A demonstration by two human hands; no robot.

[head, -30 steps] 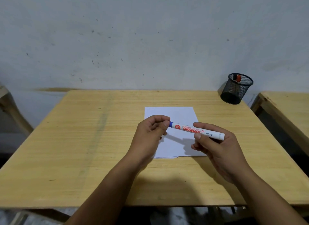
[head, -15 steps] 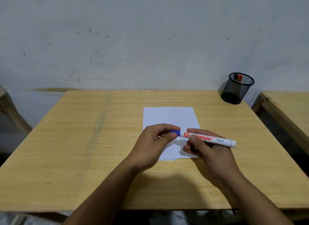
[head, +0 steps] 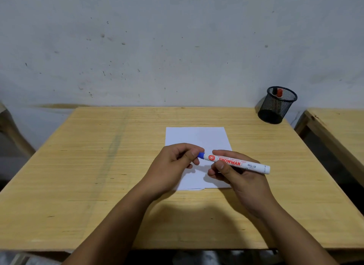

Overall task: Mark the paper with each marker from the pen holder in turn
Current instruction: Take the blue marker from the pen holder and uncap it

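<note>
A white marker (head: pixel 238 163) with red lettering and a blue cap lies level above the white paper (head: pixel 197 137) in the middle of the table. My right hand (head: pixel 234 174) grips its barrel. My left hand (head: pixel 177 162) pinches the blue cap end (head: pixel 201 155) between thumb and fingers. The cap sits against the barrel. A black mesh pen holder (head: pixel 276 107) stands at the table's far right corner, with a red-capped marker (head: pixel 279 92) and a dark one inside. No marks show on the visible part of the paper.
The wooden table (head: pixel 98 166) stands against a grey wall. A second wooden table (head: pixel 338 126) stands to the right, across a narrow gap. A wooden leg or frame (head: pixel 11 130) shows at the far left.
Both hands with the marker dropped lower over the paper and shifted slightly right. My left fingers stay closed on the blue cap end throughout.
</note>
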